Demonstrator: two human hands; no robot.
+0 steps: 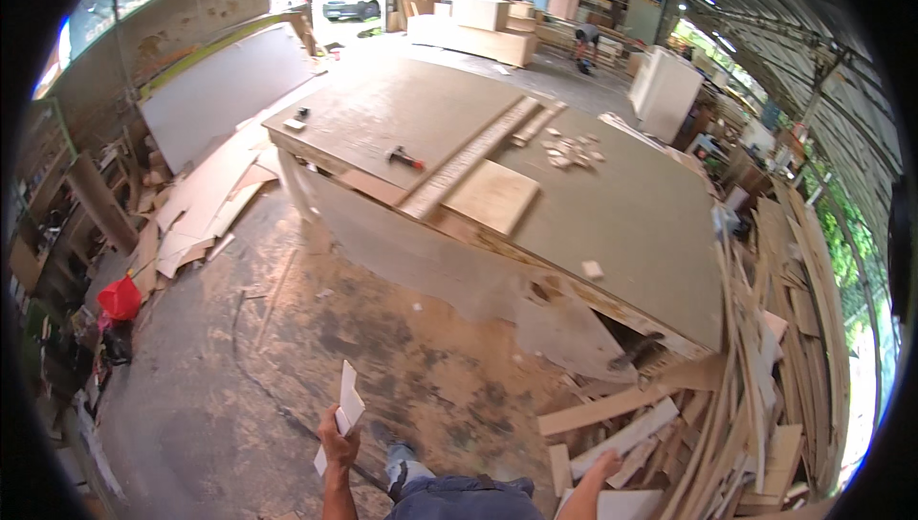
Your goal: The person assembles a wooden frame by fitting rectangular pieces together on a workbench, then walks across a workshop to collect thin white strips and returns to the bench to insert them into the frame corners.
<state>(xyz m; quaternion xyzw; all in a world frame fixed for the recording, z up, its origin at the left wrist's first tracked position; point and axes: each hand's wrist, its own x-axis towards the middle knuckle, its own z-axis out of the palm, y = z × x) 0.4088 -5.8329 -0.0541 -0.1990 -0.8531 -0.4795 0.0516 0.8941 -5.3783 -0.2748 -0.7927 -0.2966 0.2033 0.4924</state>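
Note:
My left hand (pixel 339 440) is closed around a few thin white board pieces (pixel 350 403), which stick out above and below the fist. Toward the lower right, my right hand (pixel 604 465) hangs over a heap of wood offcuts (pixel 626 429). Its fingers are too small and blurred to make out. Beside that forearm lies a white panel (pixel 626 503), partly cut off by the lower edge. Both hands are on the near side of a large worktable (pixel 631 204), apart from it.
On the table lie a long narrow board (pixel 469 158), a plywood panel (pixel 494 197), small wood blocks (pixel 572 151) and a black-and-red tool (pixel 404 157). Long strips (pixel 765 329) pile up at right. A cable (pixel 258 381) crosses the floor. Another person (pixel 586 37) bends far off.

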